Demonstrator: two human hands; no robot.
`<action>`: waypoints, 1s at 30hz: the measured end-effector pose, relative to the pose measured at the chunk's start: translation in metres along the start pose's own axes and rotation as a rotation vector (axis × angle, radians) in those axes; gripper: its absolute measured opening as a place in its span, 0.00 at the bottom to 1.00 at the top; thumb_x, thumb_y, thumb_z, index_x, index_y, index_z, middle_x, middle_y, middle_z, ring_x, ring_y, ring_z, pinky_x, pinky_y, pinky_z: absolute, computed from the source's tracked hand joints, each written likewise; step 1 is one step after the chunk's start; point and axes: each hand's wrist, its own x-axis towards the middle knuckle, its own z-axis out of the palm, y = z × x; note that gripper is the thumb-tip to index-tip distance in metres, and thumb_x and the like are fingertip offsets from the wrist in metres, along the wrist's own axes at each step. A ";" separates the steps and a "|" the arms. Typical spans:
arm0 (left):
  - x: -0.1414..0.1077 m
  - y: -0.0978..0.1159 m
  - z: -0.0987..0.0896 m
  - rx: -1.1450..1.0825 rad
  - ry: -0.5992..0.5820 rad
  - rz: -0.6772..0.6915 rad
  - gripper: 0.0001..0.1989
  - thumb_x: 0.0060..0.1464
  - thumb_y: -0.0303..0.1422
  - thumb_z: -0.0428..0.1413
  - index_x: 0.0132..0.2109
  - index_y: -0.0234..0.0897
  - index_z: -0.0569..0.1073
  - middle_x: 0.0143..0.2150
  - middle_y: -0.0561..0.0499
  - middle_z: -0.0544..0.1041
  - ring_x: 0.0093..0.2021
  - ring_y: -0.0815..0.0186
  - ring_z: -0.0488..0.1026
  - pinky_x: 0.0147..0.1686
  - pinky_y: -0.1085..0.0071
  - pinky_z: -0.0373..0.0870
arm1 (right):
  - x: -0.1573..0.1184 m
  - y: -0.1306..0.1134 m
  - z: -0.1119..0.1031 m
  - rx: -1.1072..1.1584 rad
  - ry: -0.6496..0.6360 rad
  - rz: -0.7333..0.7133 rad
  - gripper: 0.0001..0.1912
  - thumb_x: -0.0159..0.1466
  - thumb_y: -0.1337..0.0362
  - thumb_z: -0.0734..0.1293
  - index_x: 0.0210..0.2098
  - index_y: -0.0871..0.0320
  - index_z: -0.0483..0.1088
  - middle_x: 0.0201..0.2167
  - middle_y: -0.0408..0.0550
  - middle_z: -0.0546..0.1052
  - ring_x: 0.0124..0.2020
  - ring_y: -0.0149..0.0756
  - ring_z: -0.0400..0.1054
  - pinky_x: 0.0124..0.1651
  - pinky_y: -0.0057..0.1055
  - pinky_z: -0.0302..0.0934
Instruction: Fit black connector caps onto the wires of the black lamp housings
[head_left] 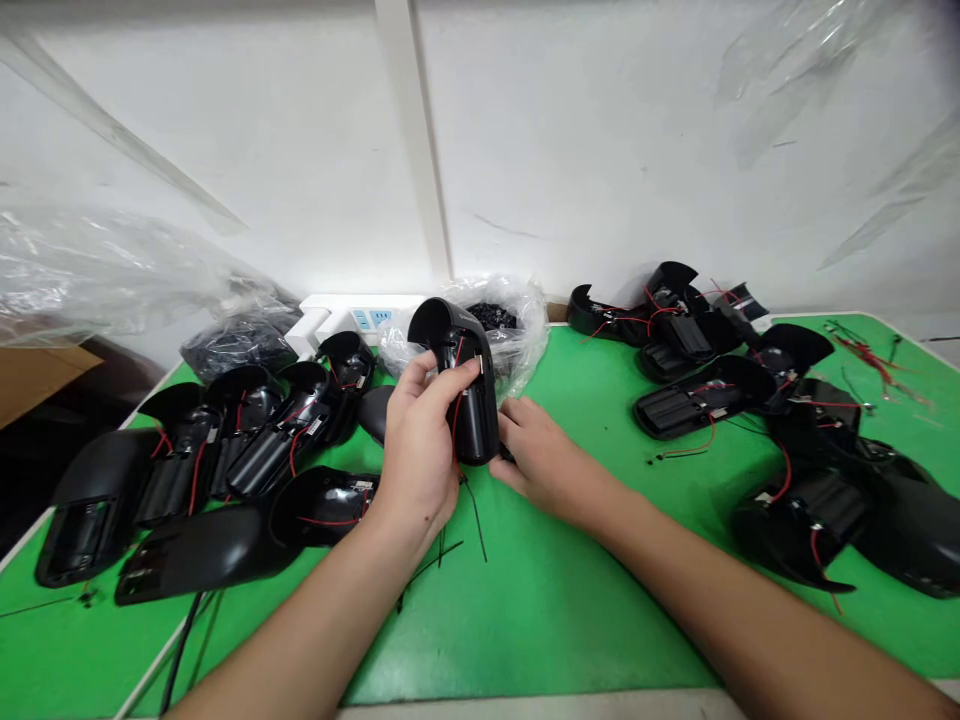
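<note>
A black plastic housing shaped like a car mirror shell stands upright in the middle of the view, with red wires running down its open face. My left hand wraps around its left side, fingers across the front. My right hand presses against its lower right edge, and a small dark part may be pinched there, though the fingers hide it. Thin black wires hang from the housing's bottom onto the green mat.
Several wired black housings lie in a heap to the left, and more to the right. A clear plastic bag of small black parts stands behind my hands, beside a white power strip. Loose red wires lie at the far right.
</note>
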 end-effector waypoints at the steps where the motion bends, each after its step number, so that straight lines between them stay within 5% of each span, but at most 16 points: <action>1: 0.000 0.000 0.000 0.001 0.002 -0.003 0.16 0.46 0.32 0.69 0.35 0.36 0.69 0.31 0.58 0.70 0.27 0.75 0.64 0.28 0.78 0.65 | 0.000 0.001 0.000 0.021 0.020 0.001 0.03 0.70 0.68 0.65 0.43 0.62 0.70 0.40 0.54 0.71 0.42 0.44 0.63 0.46 0.40 0.62; 12: 0.001 0.001 0.000 0.000 0.000 -0.006 0.16 0.46 0.31 0.69 0.35 0.37 0.67 0.31 0.57 0.68 0.29 0.75 0.66 0.26 0.79 0.63 | -0.002 0.011 -0.013 0.118 0.125 0.065 0.06 0.65 0.73 0.64 0.34 0.58 0.64 0.36 0.48 0.64 0.38 0.39 0.61 0.41 0.36 0.57; 21: 0.001 0.001 -0.001 0.001 0.009 0.002 0.16 0.46 0.31 0.69 0.36 0.36 0.69 0.31 0.57 0.69 0.29 0.75 0.66 0.27 0.79 0.64 | -0.005 0.006 -0.020 0.160 0.107 0.079 0.06 0.69 0.66 0.64 0.34 0.59 0.67 0.35 0.48 0.66 0.39 0.39 0.63 0.42 0.36 0.58; 30: 0.004 -0.001 -0.003 -0.022 0.017 -0.020 0.17 0.45 0.31 0.70 0.39 0.36 0.71 0.32 0.57 0.72 0.30 0.75 0.69 0.24 0.81 0.62 | -0.001 0.007 -0.021 0.336 0.341 0.207 0.08 0.67 0.72 0.64 0.38 0.59 0.76 0.32 0.46 0.73 0.33 0.34 0.67 0.37 0.32 0.60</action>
